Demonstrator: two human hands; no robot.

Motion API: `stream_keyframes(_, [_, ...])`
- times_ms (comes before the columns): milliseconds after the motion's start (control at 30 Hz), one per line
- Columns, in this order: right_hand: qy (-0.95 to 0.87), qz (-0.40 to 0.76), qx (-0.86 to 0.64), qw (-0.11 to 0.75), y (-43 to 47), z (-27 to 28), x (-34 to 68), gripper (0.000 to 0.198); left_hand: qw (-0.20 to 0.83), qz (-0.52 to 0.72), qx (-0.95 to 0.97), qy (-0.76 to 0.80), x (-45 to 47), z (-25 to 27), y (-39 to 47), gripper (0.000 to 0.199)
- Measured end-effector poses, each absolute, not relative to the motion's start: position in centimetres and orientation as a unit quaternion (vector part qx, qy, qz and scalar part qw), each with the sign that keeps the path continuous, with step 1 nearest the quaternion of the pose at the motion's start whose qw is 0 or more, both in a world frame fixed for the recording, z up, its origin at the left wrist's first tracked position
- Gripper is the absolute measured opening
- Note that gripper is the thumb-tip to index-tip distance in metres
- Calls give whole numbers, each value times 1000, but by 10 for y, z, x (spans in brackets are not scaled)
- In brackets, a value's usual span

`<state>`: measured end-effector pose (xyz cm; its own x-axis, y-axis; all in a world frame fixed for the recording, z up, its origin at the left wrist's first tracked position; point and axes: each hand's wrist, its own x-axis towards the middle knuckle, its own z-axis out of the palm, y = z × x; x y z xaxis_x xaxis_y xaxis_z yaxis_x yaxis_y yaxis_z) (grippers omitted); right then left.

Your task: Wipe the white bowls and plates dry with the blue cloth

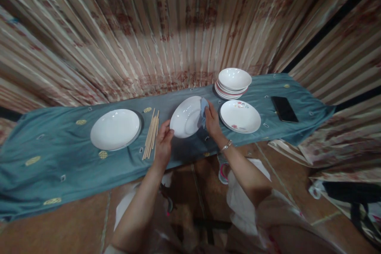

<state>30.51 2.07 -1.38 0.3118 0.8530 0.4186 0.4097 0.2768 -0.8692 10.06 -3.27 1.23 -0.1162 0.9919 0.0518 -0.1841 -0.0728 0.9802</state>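
Note:
A white plate (186,117), tilted and with its underside ring towards me, is held above the table between both hands. My left hand (164,141) grips its lower left rim with thumb and fingers. My right hand (212,121) is closed on a light blue cloth (204,110) pressed against the plate's right rim. Several wooden chopsticks (151,135) lie just left of my left hand. Beside my right hand stand floral white plates (241,116), stacked.
White plates (115,129) are stacked on the left of the cloth-covered table (71,166). Bowls (234,79) form a pile at the back right. A black phone (284,109) lies near the right end. Pleated curtains (178,27) hang behind.

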Motion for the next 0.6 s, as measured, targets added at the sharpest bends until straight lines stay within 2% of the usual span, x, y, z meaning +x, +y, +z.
stream_keyframes(167, [-583, 147, -567, 563, 21, -7, 310, 47, 528, 576, 447, 435, 104, 9, -34, 38])
stream_keyframes(433, [-605, 119, -561, 552, 17, -2, 308, 49, 517, 566, 471, 436, 104, 14, -34, 27])
stream_keyframes(600, [-637, 104, -533, 547, 8, 11, 298, 51, 510, 618, 398, 447, 100, 14, -26, 29])
